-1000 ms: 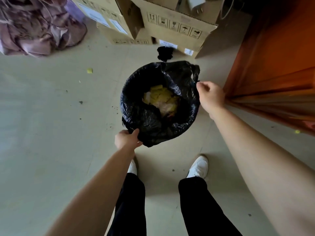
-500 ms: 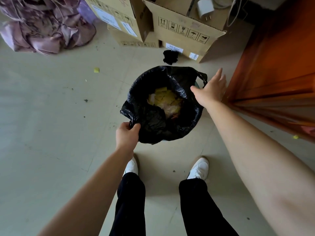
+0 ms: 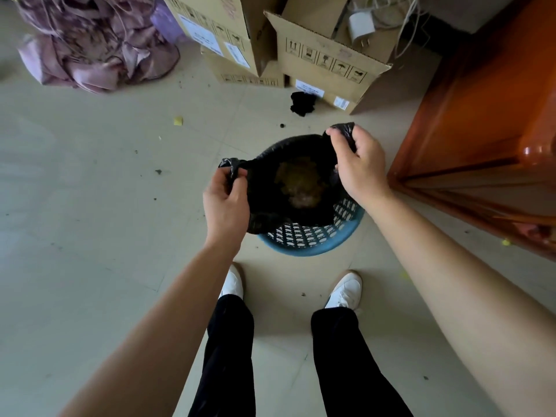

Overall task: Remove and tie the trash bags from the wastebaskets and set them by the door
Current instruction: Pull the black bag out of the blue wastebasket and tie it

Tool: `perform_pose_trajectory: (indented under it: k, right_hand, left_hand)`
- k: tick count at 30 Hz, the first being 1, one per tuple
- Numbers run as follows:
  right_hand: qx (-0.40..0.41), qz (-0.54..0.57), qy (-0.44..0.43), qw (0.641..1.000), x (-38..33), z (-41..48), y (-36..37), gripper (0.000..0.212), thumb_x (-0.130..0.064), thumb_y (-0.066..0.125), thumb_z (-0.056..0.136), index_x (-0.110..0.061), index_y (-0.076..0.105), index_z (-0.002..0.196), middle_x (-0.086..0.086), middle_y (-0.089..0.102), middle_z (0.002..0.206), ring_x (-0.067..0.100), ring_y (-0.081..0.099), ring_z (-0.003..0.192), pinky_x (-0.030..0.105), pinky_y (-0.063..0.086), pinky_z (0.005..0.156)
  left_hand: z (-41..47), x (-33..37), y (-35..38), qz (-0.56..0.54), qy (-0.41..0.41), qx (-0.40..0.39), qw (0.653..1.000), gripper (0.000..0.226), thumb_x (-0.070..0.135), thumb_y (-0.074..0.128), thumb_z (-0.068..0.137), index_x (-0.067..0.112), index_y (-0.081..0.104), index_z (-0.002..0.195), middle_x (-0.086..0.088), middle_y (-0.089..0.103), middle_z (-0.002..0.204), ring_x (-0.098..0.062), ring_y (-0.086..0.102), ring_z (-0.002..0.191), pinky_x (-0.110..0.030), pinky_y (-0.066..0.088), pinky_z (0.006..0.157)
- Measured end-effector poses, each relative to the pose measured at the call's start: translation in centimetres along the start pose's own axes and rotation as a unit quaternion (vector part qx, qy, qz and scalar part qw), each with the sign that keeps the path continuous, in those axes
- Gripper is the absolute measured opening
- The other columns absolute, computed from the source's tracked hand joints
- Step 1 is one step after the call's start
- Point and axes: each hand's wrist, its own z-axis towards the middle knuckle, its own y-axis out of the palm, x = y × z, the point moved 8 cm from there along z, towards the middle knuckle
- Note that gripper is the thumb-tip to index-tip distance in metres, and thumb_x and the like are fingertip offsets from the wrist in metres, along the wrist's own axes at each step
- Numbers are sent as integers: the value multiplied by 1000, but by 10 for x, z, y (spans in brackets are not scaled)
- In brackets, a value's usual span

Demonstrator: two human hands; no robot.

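Observation:
A black trash bag with yellowish waste inside sits in a blue perforated wastebasket on the floor in front of my feet. The bag's rim is pulled off the basket, so the basket's near wall shows. My left hand pinches the bag's left edge into a bunch. On the far right side, my right hand grips a gathered corner of the bag. The bag's mouth is stretched open between both hands.
Cardboard boxes with a charger and cables stand just beyond the basket. A small black item lies before them. Pink fabric is piled at the far left. An orange wooden cabinet stands close on the right. Crumbs dot the tiled floor.
The bag's rim has come off the basket, exposing the blue mesh. My right hand went from open beside the bag to gripping its far corner. My left hand lifted its edge.

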Motion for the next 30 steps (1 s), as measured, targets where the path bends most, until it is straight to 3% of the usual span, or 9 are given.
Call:
perform_pose_trajectory:
  k: [3,7,11,15,20,22,24,27,30]
  right_hand:
    - [-7,-28,-12,1000,-25,-13,-17,47,-40,53,94,0,46,70,18,52,64,29,52,62,39,42,57]
    - [-3,-6,-41,999,-75,-31,-44,55,-47,52,95,4,44,75,26,54,71,39,54,67,47,46,62]
    - [1,-2,-77,997,-124,-54,-65,48,-46,51,96,-1,50,79,16,58,70,30,58,69,45,49,68]
    - [22,-55,-138,989,-171,-81,-73,33,-36,58,95,-4,59,88,0,49,102,19,55,100,31,45,94]
    - [6,-22,-147,989,-212,-102,-58,34,-38,56,95,-5,63,101,9,45,132,26,46,127,43,39,109]
    - [-30,40,-118,992,-236,-113,-51,40,-42,52,97,-5,60,110,5,54,127,23,52,122,46,41,107]
    - [-72,91,-89,989,-258,-128,-43,40,-42,48,99,-4,58,106,12,64,106,25,60,102,49,46,95]
    - [-106,87,-69,988,-276,-149,-24,39,-42,45,99,-4,53,94,15,63,88,25,59,83,50,47,82]
    - [-129,55,-62,988,-274,-166,12,40,-46,45,98,-7,51,89,9,62,81,23,59,78,50,47,77]
  left_hand:
    - [-14,25,-8,-3,7,7,1000,16,6,51,94,17,62,90,7,48,65,-2,38,48,-16,34,48]
    - [-39,74,-31,-10,56,24,998,22,1,52,91,20,59,83,11,44,57,-5,35,46,-19,32,45]
    - [-67,112,-64,-32,85,55,994,23,2,54,87,24,59,81,8,38,56,-10,30,49,-25,28,48]
    - [-95,140,-101,-57,83,100,990,21,1,53,85,21,58,81,4,36,56,-10,28,48,-25,26,48]
    - [-130,166,-161,-83,98,169,977,13,18,60,92,24,54,81,7,38,56,-9,30,49,-27,27,50]
    - [-143,176,-192,-83,102,211,969,20,25,58,96,20,51,78,8,38,58,-5,32,49,-22,29,51]
    - [-155,181,-223,-83,114,253,957,30,33,53,99,18,49,73,9,42,62,-6,37,55,-22,33,57]
    - [-168,183,-256,-42,137,297,944,41,44,44,100,25,54,65,21,56,63,-13,54,80,-22,42,76]
    - [-166,171,-278,-8,137,308,942,41,39,41,103,29,58,67,36,57,75,-13,53,98,-15,37,86]
